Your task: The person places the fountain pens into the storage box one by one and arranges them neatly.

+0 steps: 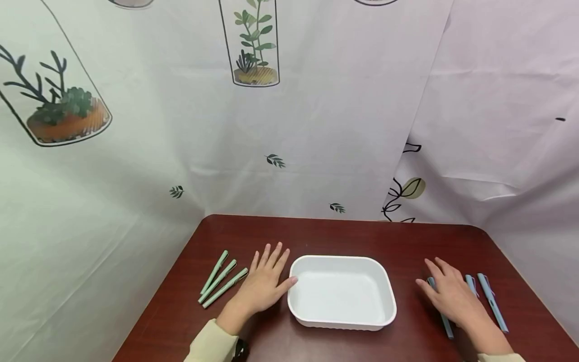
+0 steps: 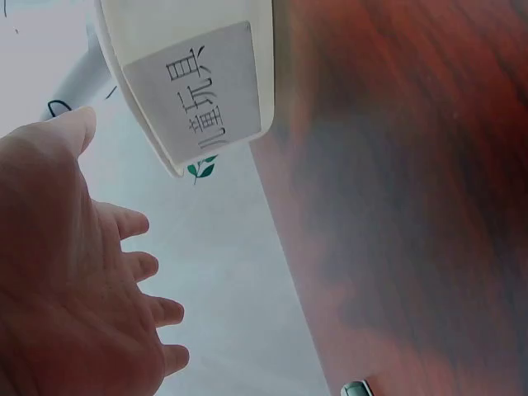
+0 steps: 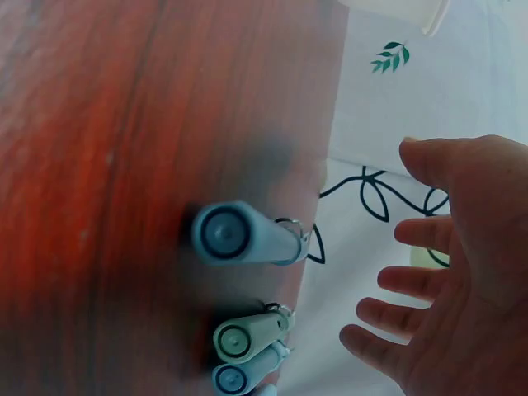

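Note:
My left hand (image 1: 262, 284) has its fingers spread and holds nothing. It hovers between three pale green pens (image 1: 226, 288) and a white rectangular tray (image 1: 341, 296); its thumb overlaps the tray's left rim in the head view. The left wrist view shows a label (image 2: 198, 95) with handwritten characters on the tray's side. Over on the right, my right hand (image 1: 454, 294) hovers with loosely bent fingers above several capped pens, partly hiding them. A blue pen (image 3: 247, 235) lies nearest that hand; a greener-looking pen (image 3: 252, 337) lies beyond it in the right wrist view.
The dark reddish wooden table (image 1: 316, 236) has rounded far corners. A pale cloth (image 1: 316, 125) printed with plants and jars hangs behind it and along both sides. A dark band (image 1: 240, 349) circles my left wrist.

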Available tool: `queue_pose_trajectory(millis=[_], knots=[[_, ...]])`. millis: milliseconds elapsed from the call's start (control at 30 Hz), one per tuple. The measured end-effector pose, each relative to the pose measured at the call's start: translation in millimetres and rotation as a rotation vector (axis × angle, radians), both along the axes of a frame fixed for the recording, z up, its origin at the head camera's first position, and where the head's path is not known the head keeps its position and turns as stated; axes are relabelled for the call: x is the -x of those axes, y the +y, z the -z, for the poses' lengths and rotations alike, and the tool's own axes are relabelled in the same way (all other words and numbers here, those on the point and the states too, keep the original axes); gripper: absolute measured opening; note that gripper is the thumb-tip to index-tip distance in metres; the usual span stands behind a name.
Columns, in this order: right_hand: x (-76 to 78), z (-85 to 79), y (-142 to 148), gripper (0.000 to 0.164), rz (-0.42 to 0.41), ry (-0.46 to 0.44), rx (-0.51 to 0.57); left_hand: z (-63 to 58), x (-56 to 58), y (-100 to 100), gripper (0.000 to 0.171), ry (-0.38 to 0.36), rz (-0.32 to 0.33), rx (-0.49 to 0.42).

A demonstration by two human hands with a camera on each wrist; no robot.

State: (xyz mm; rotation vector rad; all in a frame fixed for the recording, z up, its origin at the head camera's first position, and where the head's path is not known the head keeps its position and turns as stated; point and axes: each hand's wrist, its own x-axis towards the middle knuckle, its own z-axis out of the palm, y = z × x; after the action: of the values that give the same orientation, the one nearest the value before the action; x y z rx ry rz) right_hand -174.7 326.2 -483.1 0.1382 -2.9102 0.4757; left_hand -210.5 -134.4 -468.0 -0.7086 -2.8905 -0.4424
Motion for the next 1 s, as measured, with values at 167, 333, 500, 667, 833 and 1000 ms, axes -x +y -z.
queue_pose_trajectory(millis=[167,333,500,667,833,1000], knots=[[-1.8,-0.4,4,0.066,0.009,-0.029,0.021,1.0,-2.6,4,0.078,-0.012,0.021,0.008],[-3.1,0.0,8,0.063,0.016,-0.021,0.019,2.7,-5.7,8,0.079,-0.025,0.05,-0.004],[-3.7,-1.0,11,0.063,0.037,-0.065,0.004,5.7,-8.4,11,0.082,-0.041,0.063,0.007],[-3.4,-1.2,14,0.063,0.039,-0.103,-0.006,5.8,-10.7,14,0.083,-0.053,0.079,0.015],[-3.2,-1.2,17,0.061,0.032,-0.116,-0.017,4.9,-11.3,17,0.084,-0.065,0.093,0.04],[-4.1,1.9,18,0.06,0.04,-0.149,-0.015,5.8,-14.2,19,0.085,-0.067,0.1,0.056]])
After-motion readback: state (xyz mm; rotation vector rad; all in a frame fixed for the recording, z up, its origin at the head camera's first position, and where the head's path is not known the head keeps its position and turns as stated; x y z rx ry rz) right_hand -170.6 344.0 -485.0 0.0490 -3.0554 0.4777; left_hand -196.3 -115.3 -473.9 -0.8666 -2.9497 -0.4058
